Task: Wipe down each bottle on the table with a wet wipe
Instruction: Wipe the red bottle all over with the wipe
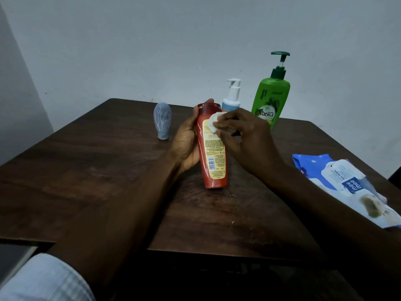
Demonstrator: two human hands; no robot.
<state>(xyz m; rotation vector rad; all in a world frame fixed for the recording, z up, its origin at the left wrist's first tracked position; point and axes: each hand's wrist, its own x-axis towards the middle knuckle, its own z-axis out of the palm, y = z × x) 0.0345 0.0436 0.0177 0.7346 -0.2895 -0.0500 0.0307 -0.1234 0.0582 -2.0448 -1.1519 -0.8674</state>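
Observation:
A red bottle [213, 161] with a yellow label stands tilted over the middle of the dark wooden table [86, 174]. My left hand [186, 140] grips it from the left side, with the thumb at its top. My right hand [245, 135] pinches a bunched white wet wipe [213, 122] and presses it on the upper label. Behind them stand a small white pump bottle [232, 94] and a tall green pump bottle [270, 98]. A small grey bottle [162, 120] stands cap-down at the back left.
A blue and white pack of wet wipes [347, 183] lies at the table's right edge. A pale wall rises just behind the table's far edge. My sleeve shows at the bottom left.

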